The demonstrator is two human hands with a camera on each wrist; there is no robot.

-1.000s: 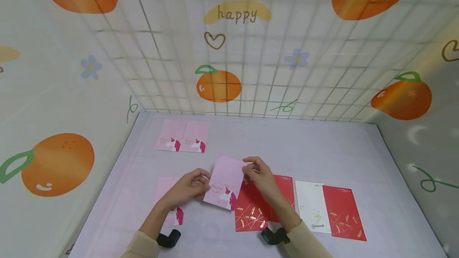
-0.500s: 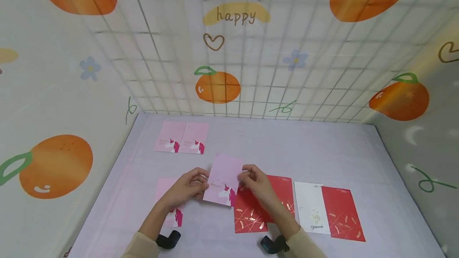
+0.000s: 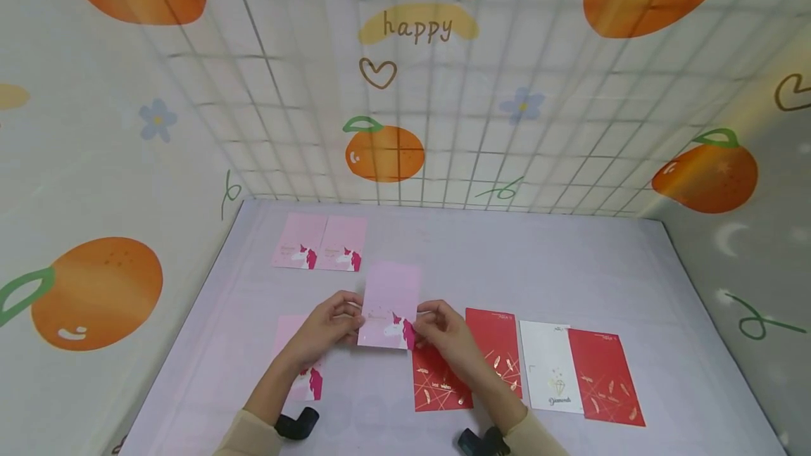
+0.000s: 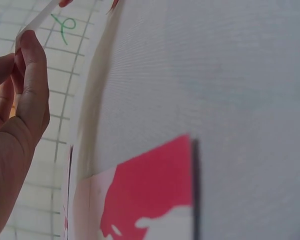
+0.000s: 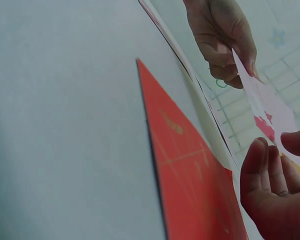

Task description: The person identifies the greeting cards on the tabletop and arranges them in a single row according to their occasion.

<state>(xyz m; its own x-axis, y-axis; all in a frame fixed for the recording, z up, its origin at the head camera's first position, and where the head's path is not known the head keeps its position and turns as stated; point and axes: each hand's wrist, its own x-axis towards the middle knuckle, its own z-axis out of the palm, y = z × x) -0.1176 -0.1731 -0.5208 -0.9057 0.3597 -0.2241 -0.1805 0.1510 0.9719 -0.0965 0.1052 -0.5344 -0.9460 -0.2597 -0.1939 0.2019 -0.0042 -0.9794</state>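
Observation:
A pink unicorn card (image 3: pixel 389 294) is held up off the table between both hands. At its left edge my left hand (image 3: pixel 329 326) pinches it between thumb and fingers. My right hand (image 3: pixel 446 336) pinches the lower right edge, over the red cards. In the right wrist view the card (image 5: pixel 270 102) is seen slantwise, its unicorn print near the right thumb. Only a thin edge of the card (image 4: pixel 36 21) shows in the left wrist view. Another pink unicorn card (image 3: pixel 313 382) lies partly hidden beneath my left wrist.
Two pink unicorn cards (image 3: pixel 319 241) lie side by side at the back left. Red cards with gold feather prints (image 3: pixel 437 389) lie in front of and under my right hand. Right of them are a white diamond card (image 3: pixel 550 364) and another red card (image 3: pixel 607 375).
The held card has moved slightly up and left and now stands straighter. My right hand has slid from its upper right edge down to the lower right. My left hand keeps its hold.

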